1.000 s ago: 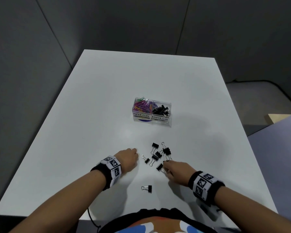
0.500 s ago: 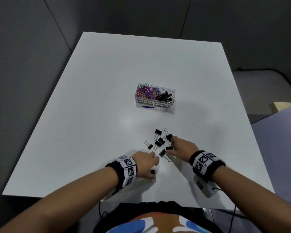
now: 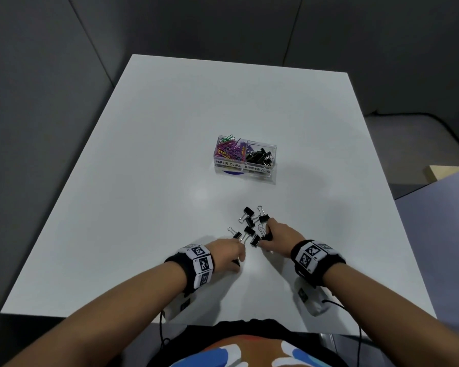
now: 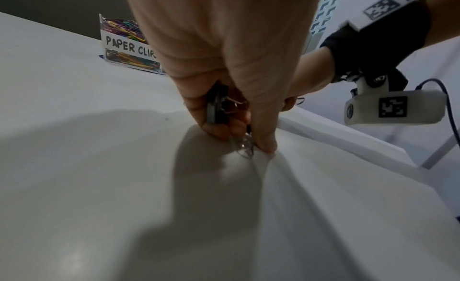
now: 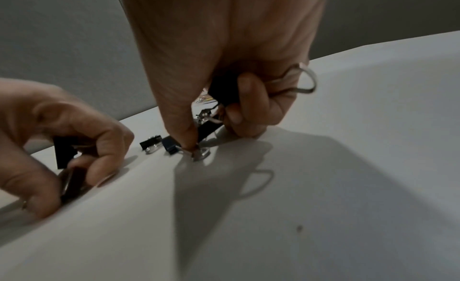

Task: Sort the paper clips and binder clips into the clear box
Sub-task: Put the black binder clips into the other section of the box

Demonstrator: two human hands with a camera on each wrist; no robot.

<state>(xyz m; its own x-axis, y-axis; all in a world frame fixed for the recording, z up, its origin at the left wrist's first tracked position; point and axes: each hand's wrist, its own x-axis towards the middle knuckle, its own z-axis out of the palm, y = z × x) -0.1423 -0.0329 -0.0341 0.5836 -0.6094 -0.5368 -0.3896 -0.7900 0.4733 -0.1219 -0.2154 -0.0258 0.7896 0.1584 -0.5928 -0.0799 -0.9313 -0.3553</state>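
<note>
Several black binder clips (image 3: pixel 249 221) lie loose on the white table (image 3: pixel 170 154) in front of the clear box (image 3: pixel 245 158), whose left half holds coloured paper clips and right half black binder clips. My left hand (image 3: pixel 229 254) curls round a binder clip (image 4: pixel 216 106) in its palm and pinches the wire handle of another against the table. My right hand (image 3: pixel 274 234) holds a binder clip (image 5: pixel 225 88) in its curled fingers, its wire loop sticking out, while the thumb and forefinger press on another clip (image 5: pixel 206 132) on the table.
The box (image 4: pixel 124 45) carries handwritten labels, "PAPER CLIPS" on the left and "BINDER CLIPS" on the right. The table's near edge lies just behind my wrists. Grey partition walls stand behind and to the left. A purple-grey surface lies off the table's right side.
My left hand moved back to the lone clip near the table's front edge, took it, and came forward to the pile. My right hand shifted slightly forward among the clips.
</note>
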